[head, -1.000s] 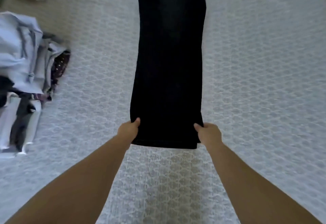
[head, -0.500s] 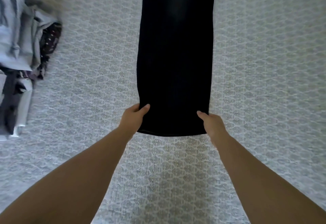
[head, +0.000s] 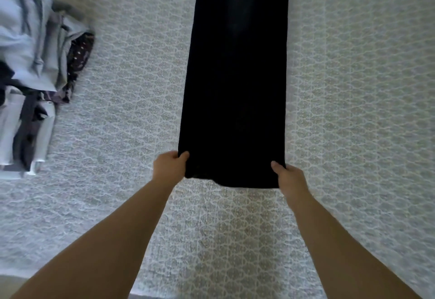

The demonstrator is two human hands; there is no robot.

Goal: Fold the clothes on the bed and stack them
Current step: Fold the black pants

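Patterned bedspread (head: 113, 134), clothes pile (head: 30, 63) at left, black trousers (head: 235, 87) in both hands' grip

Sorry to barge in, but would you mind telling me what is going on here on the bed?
A person is folding laundry on a bed with a patterned bedspread. A long black garment lies stretched out lengthwise, running away from them. The left hand grips its near left corner and the right hand grips its near right corner, thumbs on top of the cloth. Off to the left sits a pile of other clothes, light blue and dark pieces among them. The black garment is not yet folded across.
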